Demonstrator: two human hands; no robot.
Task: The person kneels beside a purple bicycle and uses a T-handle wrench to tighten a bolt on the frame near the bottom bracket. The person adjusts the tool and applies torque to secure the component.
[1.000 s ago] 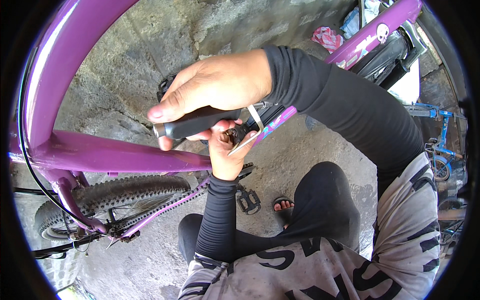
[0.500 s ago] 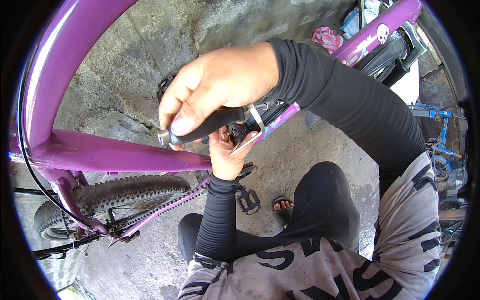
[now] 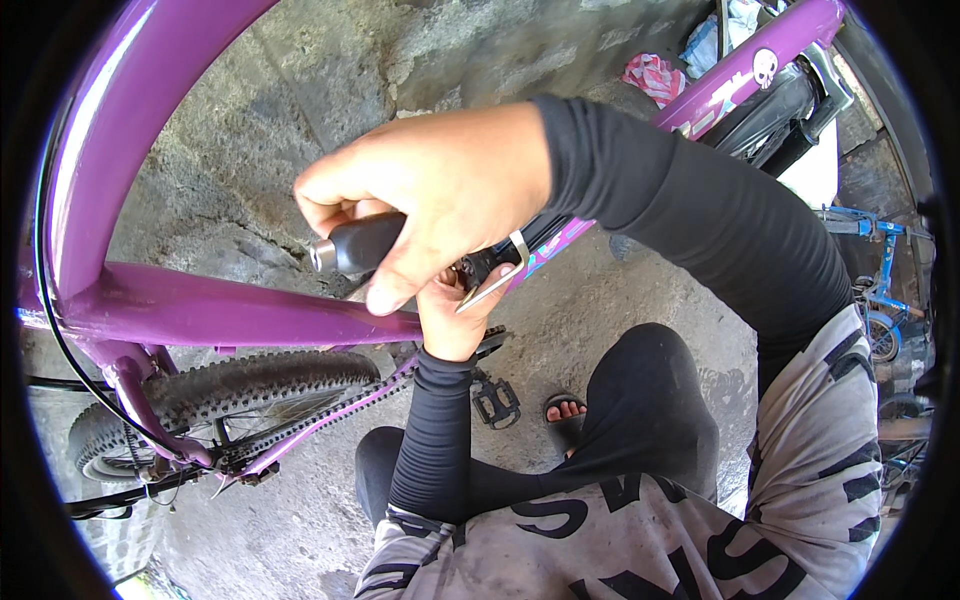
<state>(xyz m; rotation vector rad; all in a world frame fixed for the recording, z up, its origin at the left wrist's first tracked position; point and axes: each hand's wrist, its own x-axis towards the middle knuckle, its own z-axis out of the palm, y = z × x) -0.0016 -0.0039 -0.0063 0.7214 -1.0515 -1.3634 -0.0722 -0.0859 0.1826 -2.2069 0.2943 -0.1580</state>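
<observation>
Nearest to the camera, a grey shirt point(image 3: 640, 530) with black print occupies the lower edge. The right arm, in a black sleeve point(image 3: 690, 205), curves in from the right side. The right hand point(image 3: 455, 190) is closed over a black handle point(image 3: 365, 243): the thumb lies across the near side and the fingers curl over the far side. The handle is located under the palm, tilted, above the purple frame tube point(image 3: 240, 305); its silver end cap point(image 3: 322, 256) protrudes at the left.

Below the right hand, the left hand point(image 3: 452, 325) is positioned at a bent metal strip point(image 3: 490, 288) and a dark part point(image 3: 479, 264). The right hand covers most of its fingers, so whether it is clamped on either item cannot be told.

Next in depth, a knobbed tire point(image 3: 220, 392) and a chain point(image 3: 330, 422) sit below the frame tube. A black pedal point(image 3: 496, 402) is near the left forearm. A sandal point(image 3: 567, 430) rests on the concrete floor point(image 3: 690, 310), beside the bent knee.

Farther out, at upper right, lies a pink-and-white crumpled item point(image 3: 655, 78). A blue bicycle point(image 3: 882, 260) stands at the right edge.
</observation>
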